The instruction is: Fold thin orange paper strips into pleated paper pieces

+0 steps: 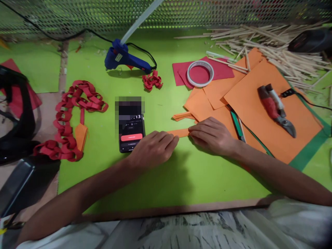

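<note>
— Fingers first: what does each grip have?

— Both are on one narrow orange paper strip point(178, 132) lying flat on the green table point(160, 180). The left hand point(153, 148) presses its fingertips down on the strip's left end; the right hand point(212, 136) pinches the right end between thumb and fingers. Neither grip is released.

— And just around them?

— A black smartphone point(131, 133) with a lit screen lies just beside the left hand, its lower corner touching the knuckles. More loose orange strips point(183, 116) sit just beyond the right hand, at the edge of a stack of orange paper sheets point(261, 114).

— On the stack?

— Red-handled metal cutters point(276, 109) rest on the top sheet. A white tape roll point(200, 73) lies on red paper point(223, 71) behind it, and a heap of thin wooden sticks point(272, 45) fills the far right corner.

— To the left?

— A red paper chain point(71, 117) curls well apart from the hands. A blue glue gun point(124, 57) stands at the back, with a small red folded piece point(152, 80) near its nozzle.
</note>
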### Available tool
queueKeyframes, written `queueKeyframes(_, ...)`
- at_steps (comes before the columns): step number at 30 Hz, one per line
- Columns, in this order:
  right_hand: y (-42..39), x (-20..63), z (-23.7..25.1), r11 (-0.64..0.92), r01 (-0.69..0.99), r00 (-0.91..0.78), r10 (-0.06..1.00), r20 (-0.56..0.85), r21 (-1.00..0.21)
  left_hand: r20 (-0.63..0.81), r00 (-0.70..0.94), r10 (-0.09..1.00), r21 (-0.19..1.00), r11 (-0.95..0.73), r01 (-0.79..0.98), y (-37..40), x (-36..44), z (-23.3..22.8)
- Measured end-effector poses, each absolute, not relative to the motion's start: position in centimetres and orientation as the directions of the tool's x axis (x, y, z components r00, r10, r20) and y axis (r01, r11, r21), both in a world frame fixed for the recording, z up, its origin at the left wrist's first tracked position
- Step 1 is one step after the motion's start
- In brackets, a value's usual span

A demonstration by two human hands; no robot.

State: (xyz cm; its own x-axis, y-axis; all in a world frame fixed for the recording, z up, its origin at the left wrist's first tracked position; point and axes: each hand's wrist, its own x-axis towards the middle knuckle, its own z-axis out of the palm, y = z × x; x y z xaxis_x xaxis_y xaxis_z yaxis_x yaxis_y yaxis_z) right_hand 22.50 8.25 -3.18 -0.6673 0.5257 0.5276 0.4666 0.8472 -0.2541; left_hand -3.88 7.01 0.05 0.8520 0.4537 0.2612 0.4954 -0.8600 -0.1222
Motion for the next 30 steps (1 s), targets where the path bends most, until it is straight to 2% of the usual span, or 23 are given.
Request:
queueKeyframes(9, 8.16, 22.82, -3.23, 0.874, 0.456, -0.715, 0.474, 0.515, -0.172, 0.249, 0.835, 0.491, -0.078, -0.849, 0.522, 7.27, -4.02, -0.12)
queueKeyframes(23, 8.20, 22.92, -3.40, 0.853, 0.468, -0.712, 0.518, 0.474, -0.230, 0.175, 0.791, 0.586, 0.116, -0.810, 0.575, 7.52, -4.20, -0.03)
queueKeyframes(30, 8.24, 23.21, -3.50, 0.870, 0.429, -0.729, 0.492, 0.476, -0.243, 0.161, 0.818, 0.552, 0.117, -0.834, 0.540, 7.61, -4.34, 0.23)
